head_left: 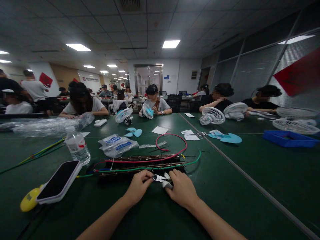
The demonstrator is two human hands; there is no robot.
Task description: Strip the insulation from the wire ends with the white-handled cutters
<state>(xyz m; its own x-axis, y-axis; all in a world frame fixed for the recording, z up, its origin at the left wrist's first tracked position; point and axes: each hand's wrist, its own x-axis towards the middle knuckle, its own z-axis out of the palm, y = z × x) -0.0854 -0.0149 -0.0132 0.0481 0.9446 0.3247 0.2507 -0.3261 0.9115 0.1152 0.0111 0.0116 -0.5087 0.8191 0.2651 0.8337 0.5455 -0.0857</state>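
My right hand (182, 187) grips a pair of diagonal cutters (158, 178) by their pale grey-white handles, the jaws pointing left. At the jaws' tip, my left hand (140, 186) has thumb and forefinger pinched together. What lies between those fingertips, if anything, is too small to make out. Just beyond both hands lies a dark block with long metal strips (140, 171). A green wire (150, 169) and a red wire (140, 161) run along it, the red one looping up behind. Thin black strands cross the block near its right half.
On the left are a phone (58, 182), a yellow object (30, 199) and a water bottle (78, 146). Plastic bags (117, 145), blue fan blades (133, 132) and white fan grilles (212, 115) lie farther back. A blue tray (290, 138) stands right. Several people sit opposite.
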